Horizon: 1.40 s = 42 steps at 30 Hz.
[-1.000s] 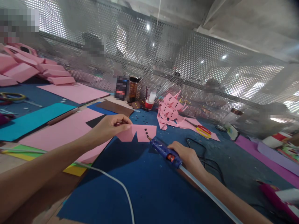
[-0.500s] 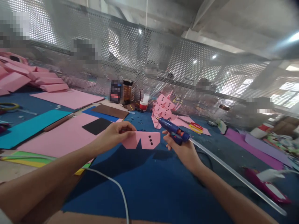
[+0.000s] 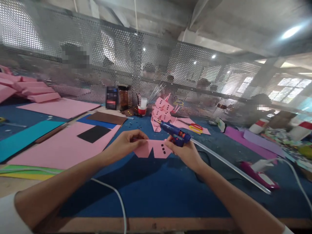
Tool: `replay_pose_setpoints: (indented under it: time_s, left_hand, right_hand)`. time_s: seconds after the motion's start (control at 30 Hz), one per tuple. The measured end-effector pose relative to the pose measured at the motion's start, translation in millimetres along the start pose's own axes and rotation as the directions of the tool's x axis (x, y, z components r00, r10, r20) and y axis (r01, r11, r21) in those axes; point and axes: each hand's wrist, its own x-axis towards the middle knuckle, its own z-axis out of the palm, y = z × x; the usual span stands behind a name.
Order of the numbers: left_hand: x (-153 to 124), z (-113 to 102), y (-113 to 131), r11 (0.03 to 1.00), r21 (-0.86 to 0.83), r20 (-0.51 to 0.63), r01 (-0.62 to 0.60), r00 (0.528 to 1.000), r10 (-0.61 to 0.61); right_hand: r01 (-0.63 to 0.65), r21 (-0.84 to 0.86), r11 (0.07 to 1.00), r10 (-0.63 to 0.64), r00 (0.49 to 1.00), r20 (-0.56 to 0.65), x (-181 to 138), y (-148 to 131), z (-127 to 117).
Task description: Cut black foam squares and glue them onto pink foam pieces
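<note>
My left hand [image 3: 126,143] pinches the left end of a pink foam cut-out [image 3: 153,150] with small black squares on it, held just above the blue table mat [image 3: 151,188]. My right hand [image 3: 182,151] grips a blue glue gun [image 3: 174,132], nozzle pointing up and left, a long clear glue stick [image 3: 231,167] trailing from its back toward the right. The fingers of that hand also touch the cut-out's right edge.
A pile of finished pink cut-outs [image 3: 162,112] and red-and-yellow scissors [image 3: 195,127] lie behind the hands. Large pink [image 3: 60,146], teal [image 3: 21,136], black and brown sheets cover the left. A magenta glue gun [image 3: 258,170] lies at the right. Jars and a perforated metal screen [image 3: 170,74] stand at the back; people sit beyond.
The glue gun lifted off the cut-out, and my right hand has come in to touch the cut-out's right edge. My left hand kept its pinch. The view drifted right.
</note>
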Motion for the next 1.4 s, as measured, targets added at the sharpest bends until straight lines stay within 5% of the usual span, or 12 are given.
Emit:
replay_pose_setpoints:
  time_s: [0.23, 0.57, 0.77, 0.9, 1.03, 1.13, 1.4]
  left_hand:
    - [-0.3, -18.4, -14.2, 0.998, 0.042, -0.092, -0.050, 0.994, 0.053]
    - [-4.1, -19.6, -16.9, 0.999, 0.054, 0.067, 0.005, 0.998, -0.009]
    - [0.1, -24.2, -21.4, 1.000, 0.017, 0.014, 0.017, 1.000, -0.017]
    - [3.6, -28.3, -27.8, 1.000, -0.028, 0.004, -0.013, 1.000, 0.013]
    - [5.3, -30.2, -31.5, 0.999, 0.022, -0.027, -0.024, 0.999, 0.025]
    - [5.2, -30.4, -32.1, 0.998, 0.047, -0.035, -0.030, 0.999, 0.032]
    - [3.8, -29.4, -30.9, 0.995, 0.074, -0.012, -0.059, 0.998, 0.060]
  right_hand:
    - [0.026, -0.026, 0.999, -0.025, 1.000, 0.003, 6.4, -0.1, -9.0]
    - [0.012, -0.066, 0.998, -0.013, 1.000, -0.007, 8.5, 10.2, -6.3]
    - [0.129, -0.132, 0.983, -0.151, 0.973, -0.176, 0.4, 2.2, -11.7]
    - [0.192, -0.230, 0.954, -0.193, 0.981, 0.019, -20.0, -8.3, -3.1]
    - [0.395, -0.307, 0.866, -0.346, 0.916, 0.203, -29.0, -5.3, 10.2]
    - [0.464, -0.347, 0.815, -0.406, 0.885, 0.229, -25.5, 5.6, 14.2]
    - [0.435, -0.464, 0.772, -0.357, 0.900, 0.250, -26.0, 17.0, 17.5]
